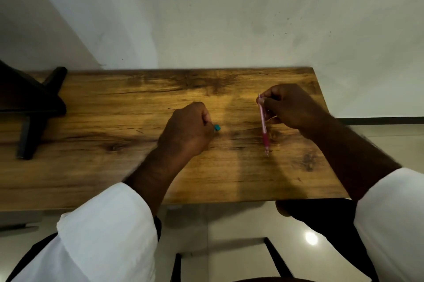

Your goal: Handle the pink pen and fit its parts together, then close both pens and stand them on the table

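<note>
My right hand (290, 106) pinches the top end of a pink pen (263, 126), which hangs tip-down toward me over the wooden table (114, 167). My left hand (188, 129) is curled into a fist just above the table, and a small teal piece (217, 128) pokes out between its fingers. Most of that piece is hidden inside the fist. The two hands are a short distance apart, left of the table's right end.
A black stand with angled legs (32, 107) sits on the table's left end. A pale wall rises behind the table. The table's right edge (330, 130) and near edge drop to a glossy tiled floor, where dark chair legs (275, 256) show.
</note>
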